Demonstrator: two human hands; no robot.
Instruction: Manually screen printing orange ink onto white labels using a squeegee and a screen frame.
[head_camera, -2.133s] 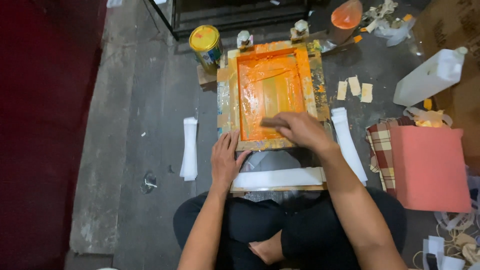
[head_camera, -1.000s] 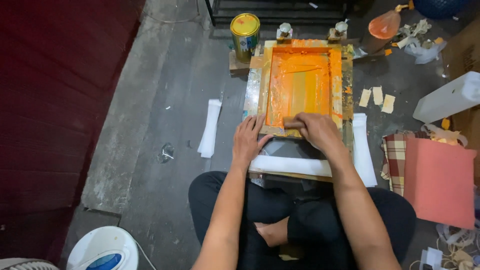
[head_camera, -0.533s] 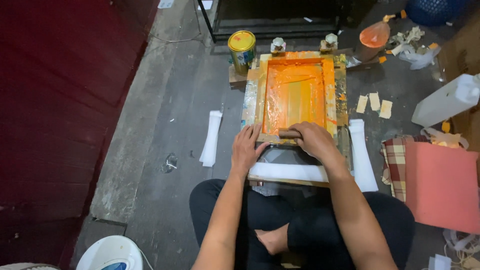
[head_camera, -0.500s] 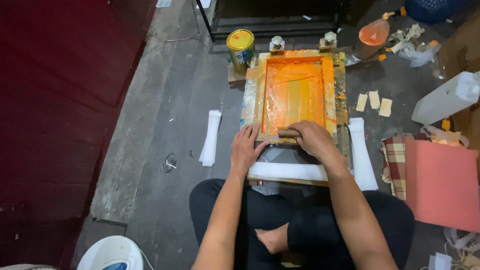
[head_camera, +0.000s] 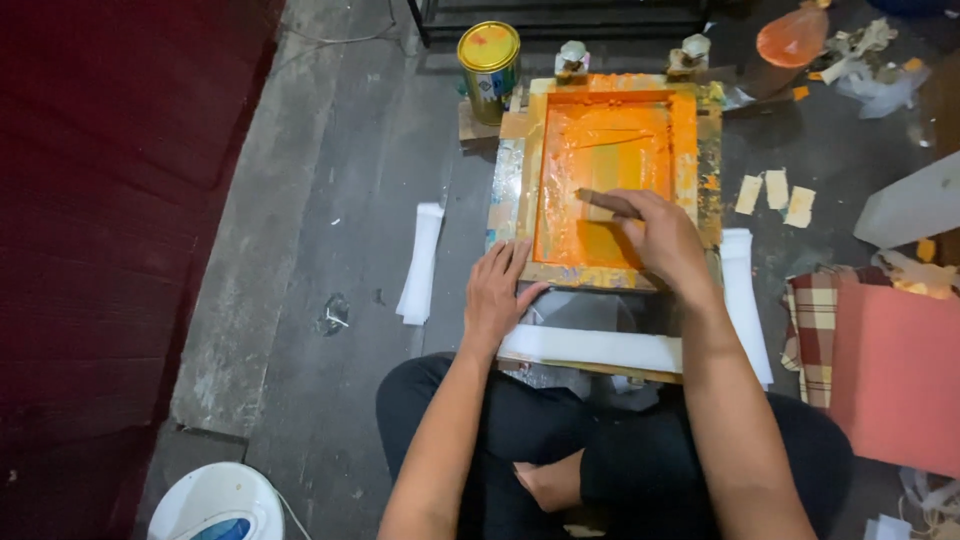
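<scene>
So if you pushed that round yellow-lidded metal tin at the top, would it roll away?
Probably not: the yellow-lidded metal tin stands upright on its flat base, so it should slide or tip. It looks taller than wide, so a high push might topple it; then it could roll. Its weight can't be judged.

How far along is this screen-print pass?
Done: orange ink already covers most of the mesh in the wooden screen frame, and the frame lies flat. In hand: the right hand holds the squeegee about mid-screen, while the left hand presses the frame's near left corner. Left: the ink nearer the person looks unswept, the frame is not lifted, and the print underneath is hidden.
</scene>
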